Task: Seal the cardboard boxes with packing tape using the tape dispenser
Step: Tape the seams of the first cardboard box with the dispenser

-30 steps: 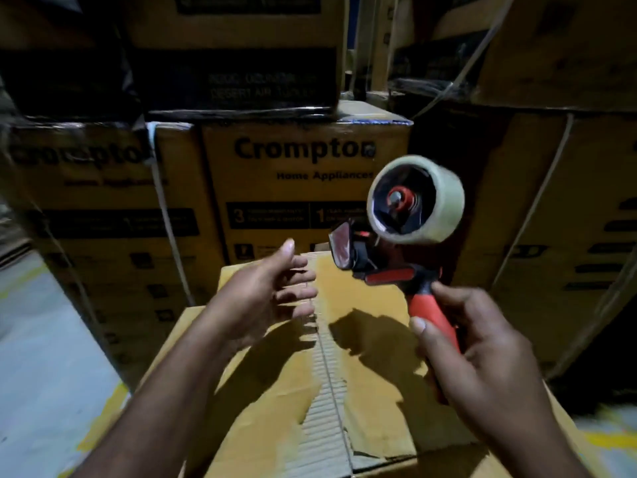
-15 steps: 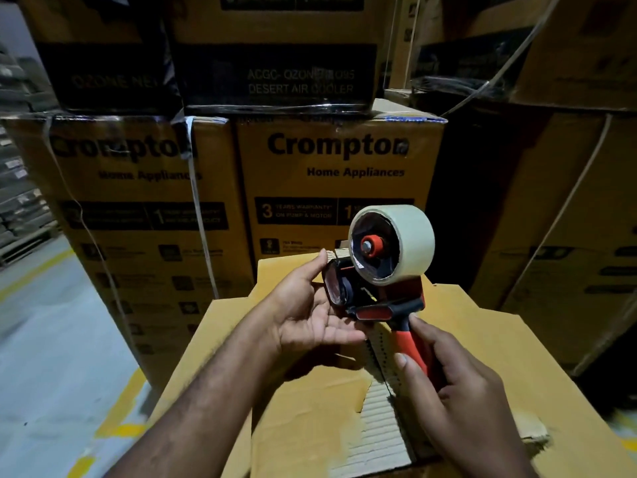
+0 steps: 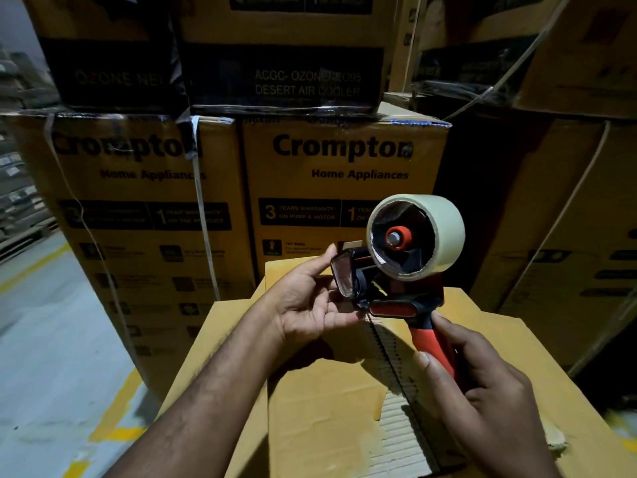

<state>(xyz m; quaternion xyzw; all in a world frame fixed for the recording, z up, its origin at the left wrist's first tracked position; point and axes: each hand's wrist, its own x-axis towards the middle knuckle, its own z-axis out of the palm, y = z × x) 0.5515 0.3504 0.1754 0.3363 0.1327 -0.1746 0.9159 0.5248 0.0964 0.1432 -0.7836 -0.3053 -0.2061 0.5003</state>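
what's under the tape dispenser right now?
Top of the near cardboard box, its centre seam torn to corrugation. Contents hidden; right hand covers part.

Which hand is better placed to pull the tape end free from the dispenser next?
Probably the left. The left hand is cupped at the front end of the tape dispenser, thumb by its guard, while the right hand grips the red handle and must steady it.

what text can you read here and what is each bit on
"Crompton", "Home Appliances", "3 YEARS WARRANTY ON PUMP & MOTOR": middle box
"Crompton", "Home Appliances", strap over part: left box
"DESERT AIR COOLER", "ACGC- OZON" then blurred: top box
"OZONE NE", cut off: top left box
Small print, middle and left box: too blurred
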